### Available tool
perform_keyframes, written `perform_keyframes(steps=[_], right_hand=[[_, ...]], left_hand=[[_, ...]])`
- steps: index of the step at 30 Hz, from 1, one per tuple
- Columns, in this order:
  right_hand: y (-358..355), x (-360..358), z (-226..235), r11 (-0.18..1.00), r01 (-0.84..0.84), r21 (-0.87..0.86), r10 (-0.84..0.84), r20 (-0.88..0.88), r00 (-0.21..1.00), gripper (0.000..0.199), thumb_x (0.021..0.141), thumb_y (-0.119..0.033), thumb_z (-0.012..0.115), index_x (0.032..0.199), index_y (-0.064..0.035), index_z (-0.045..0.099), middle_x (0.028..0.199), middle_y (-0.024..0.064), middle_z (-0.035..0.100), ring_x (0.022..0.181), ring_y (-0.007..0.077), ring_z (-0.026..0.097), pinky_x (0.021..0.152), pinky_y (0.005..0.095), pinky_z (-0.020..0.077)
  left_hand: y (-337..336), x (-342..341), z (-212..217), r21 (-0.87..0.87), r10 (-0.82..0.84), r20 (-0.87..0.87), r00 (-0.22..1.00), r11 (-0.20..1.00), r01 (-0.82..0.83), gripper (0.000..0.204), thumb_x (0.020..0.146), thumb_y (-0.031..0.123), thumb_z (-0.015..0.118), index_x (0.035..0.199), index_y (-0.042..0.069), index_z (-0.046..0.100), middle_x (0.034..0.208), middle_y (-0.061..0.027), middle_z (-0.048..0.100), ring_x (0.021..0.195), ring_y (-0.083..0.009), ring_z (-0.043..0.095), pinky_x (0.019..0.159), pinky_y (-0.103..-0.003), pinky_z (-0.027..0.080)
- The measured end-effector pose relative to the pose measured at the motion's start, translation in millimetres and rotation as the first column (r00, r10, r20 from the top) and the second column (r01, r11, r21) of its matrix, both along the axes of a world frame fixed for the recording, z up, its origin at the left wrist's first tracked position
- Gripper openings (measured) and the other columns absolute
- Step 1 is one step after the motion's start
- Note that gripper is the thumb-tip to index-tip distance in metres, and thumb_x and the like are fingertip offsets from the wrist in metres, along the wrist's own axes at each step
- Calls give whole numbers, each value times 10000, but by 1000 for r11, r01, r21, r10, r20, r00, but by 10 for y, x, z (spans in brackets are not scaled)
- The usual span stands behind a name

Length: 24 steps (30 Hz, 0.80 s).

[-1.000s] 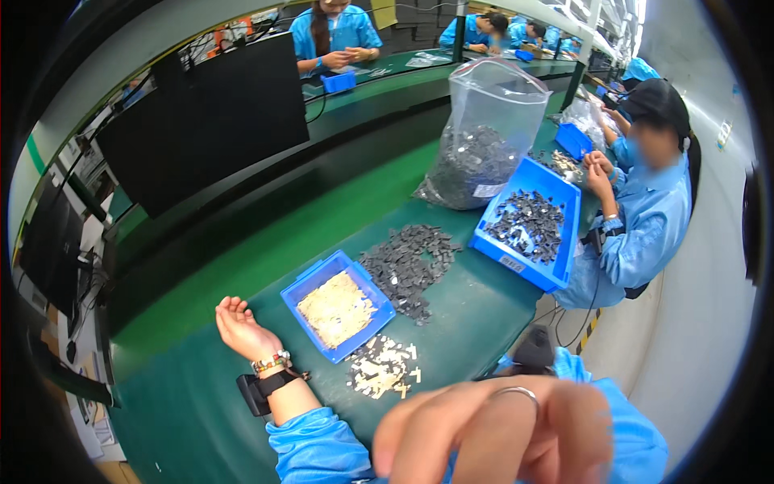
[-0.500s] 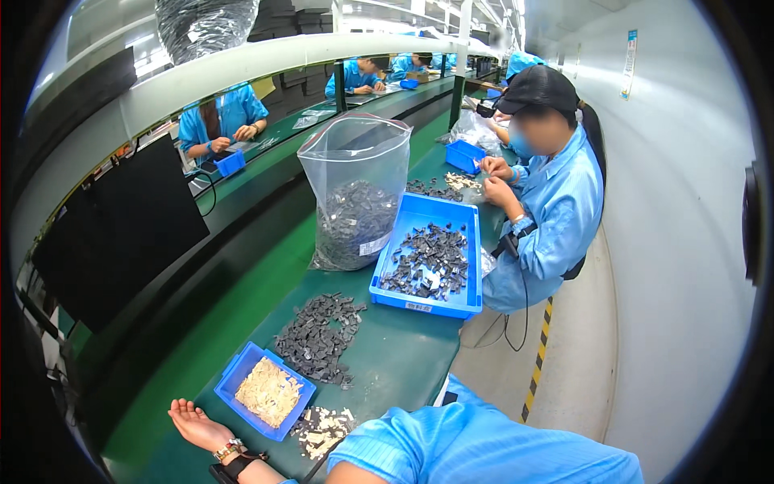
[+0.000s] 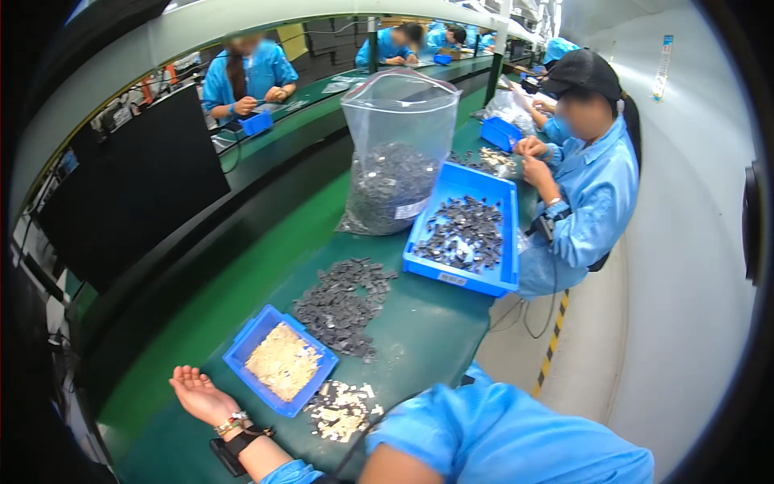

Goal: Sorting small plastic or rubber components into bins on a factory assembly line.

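Factory assembly line, green workbench (image 3: 435,339), blue parts trays (image 3: 500,282), uniformed workers (image 3: 592,194)

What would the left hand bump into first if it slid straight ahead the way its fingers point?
The left hand lies palm up, fingers pointing up-left across the green table. That way looks free of parts; it would probably meet the table's far edge, passing left of the small blue tray. Depth is unclear.

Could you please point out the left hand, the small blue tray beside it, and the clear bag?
Left hand (image 3: 196,394): head view, on the open palm.
Small blue tray (image 3: 245,345): head view, on its far-left wall.
Clear bag (image 3: 399,105): head view, on its empty upper part.
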State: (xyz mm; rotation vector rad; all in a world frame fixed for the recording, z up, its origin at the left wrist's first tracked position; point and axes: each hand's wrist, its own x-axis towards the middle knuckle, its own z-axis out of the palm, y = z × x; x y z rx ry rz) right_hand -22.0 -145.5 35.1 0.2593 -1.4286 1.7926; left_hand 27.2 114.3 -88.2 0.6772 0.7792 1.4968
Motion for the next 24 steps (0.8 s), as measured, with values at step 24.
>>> perform_keyframes(steps=[24], right_hand=[[-416, 2436, -855, 104, 325, 940, -610, 319, -726, 740, 811, -470, 723, 1364, -42, 478, 1482, 242, 324, 1412, 436, 240, 1148, 587, 207]], left_hand=[[-477, 213, 52, 222, -372, -555, 744, 796, 563, 534, 889, 91, 645, 1376, -16, 457, 1393, -134, 494, 1271, -242, 469, 1091, -379, 354]])
